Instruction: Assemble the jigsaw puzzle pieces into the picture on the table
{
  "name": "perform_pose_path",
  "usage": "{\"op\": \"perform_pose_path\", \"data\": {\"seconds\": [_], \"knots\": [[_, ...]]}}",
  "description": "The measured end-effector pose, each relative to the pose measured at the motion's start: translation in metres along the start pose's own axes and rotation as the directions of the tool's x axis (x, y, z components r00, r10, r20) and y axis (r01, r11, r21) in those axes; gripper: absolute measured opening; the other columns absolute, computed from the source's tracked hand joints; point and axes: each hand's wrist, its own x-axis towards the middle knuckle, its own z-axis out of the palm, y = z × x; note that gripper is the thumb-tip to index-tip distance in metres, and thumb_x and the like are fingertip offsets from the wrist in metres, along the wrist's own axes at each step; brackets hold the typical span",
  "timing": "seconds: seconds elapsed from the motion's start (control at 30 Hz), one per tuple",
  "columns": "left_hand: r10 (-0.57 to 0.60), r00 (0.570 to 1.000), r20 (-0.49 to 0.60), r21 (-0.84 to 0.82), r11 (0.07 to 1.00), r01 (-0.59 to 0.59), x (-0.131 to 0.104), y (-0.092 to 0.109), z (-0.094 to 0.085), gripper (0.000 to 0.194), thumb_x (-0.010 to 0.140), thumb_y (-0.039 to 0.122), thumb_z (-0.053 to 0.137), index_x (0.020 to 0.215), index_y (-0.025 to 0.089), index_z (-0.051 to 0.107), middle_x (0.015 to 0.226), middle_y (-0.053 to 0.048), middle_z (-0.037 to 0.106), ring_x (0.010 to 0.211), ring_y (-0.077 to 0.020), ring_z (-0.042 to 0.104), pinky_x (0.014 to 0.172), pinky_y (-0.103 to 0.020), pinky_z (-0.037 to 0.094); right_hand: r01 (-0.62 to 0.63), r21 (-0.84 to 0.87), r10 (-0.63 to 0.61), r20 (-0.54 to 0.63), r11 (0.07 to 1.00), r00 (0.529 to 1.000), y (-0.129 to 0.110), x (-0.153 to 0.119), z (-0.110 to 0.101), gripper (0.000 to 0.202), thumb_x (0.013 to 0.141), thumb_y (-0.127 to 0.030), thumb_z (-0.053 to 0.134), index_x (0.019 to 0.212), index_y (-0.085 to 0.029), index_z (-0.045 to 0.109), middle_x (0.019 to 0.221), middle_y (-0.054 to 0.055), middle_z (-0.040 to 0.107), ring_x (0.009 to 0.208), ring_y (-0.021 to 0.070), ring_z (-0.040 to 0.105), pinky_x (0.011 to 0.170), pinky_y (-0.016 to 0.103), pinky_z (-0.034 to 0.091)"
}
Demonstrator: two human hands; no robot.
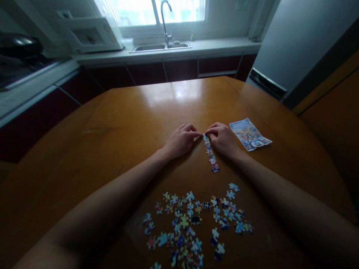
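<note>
On brown table [126, 123]: narrow, multicoloured puzzle strip [209, 152], knobbly-edged.

Here's the left hand [181, 141] and the right hand [223, 139], fingertips together at the puzzle strip's [210, 154] far end! Loose pieces [184, 221] scatter near on the brown surface [126, 119], a printed sheet [249, 133] lies right, and a faucet [167, 38] stands far beyond.
</note>
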Motion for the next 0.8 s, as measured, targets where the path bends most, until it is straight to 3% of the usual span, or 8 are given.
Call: {"op": "perform_pose_path", "data": {"seconds": [0.13,0.27,0.57,0.8], "knots": [[-0.037,0.999,-0.026,-0.052,0.998,0.035,0.0006,0.0005,-0.0009,0.038,0.094,0.01,0.053,0.121,0.027,0.074,0.108,-0.007,0.07,0.103,-0.0217,0.06,0.096,-0.04,0.053,-0.004,-0.024,0.003,-0.008,1.0,1.0,-0.0023,-0.0003,0.0,0.024,0.087,-0.009,0.063,0.079,-0.022,0.081,0.093,0.008,0.073,0.09,0.0242,0.066,0.09,0.043,0.053],[-0.064,0.996,-0.057,-0.095,0.994,0.058,0.0007,0.0,-0.0005,0.036,0.091,0.006,0.053,0.112,0.024,0.077,0.104,-0.007,0.069,0.099,-0.0202,0.06,0.095,-0.038,0.054,0.001,-0.036,-0.001,-0.01,0.999,1.0,-0.0036,-0.0006,-0.0006,0.023,0.088,-0.008,0.063,0.082,-0.02,0.081,0.094,0.009,0.074,0.09,0.0233,0.067,0.089,0.041,0.053],[0.016,1.0,0.017,0.028,0.999,-0.016,-0.0008,-0.0008,-0.0009,0.047,0.091,0.006,0.053,0.119,0.033,0.078,0.11,-0.006,0.067,0.1,-0.0218,0.057,0.093,-0.039,0.052,-0.005,-0.045,0.005,-0.006,0.999,1.0,-0.0029,-0.0001,-0.0008,0.021,0.088,-0.01,0.064,0.081,-0.02,0.081,0.094,0.008,0.074,0.09,0.0235,0.067,0.087,0.041,0.054],[0.057,0.998,0.019,0.085,0.995,-0.059,-0.002,-0.0033,0.0024,0.043,0.097,0.013,0.052,0.125,0.037,0.075,0.113,-0.007,0.066,0.102,-0.0226,0.056,0.093,-0.039,0.051,0.003,-0.052,-0.003,-0.016,0.999,1.0,-0.0025,0.0007,-0.0004,0.021,0.088,-0.01,0.065,0.078,-0.02,0.081,0.093,0.008,0.074,0.089,0.0233,0.067,0.086,0.04,0.053]]}}
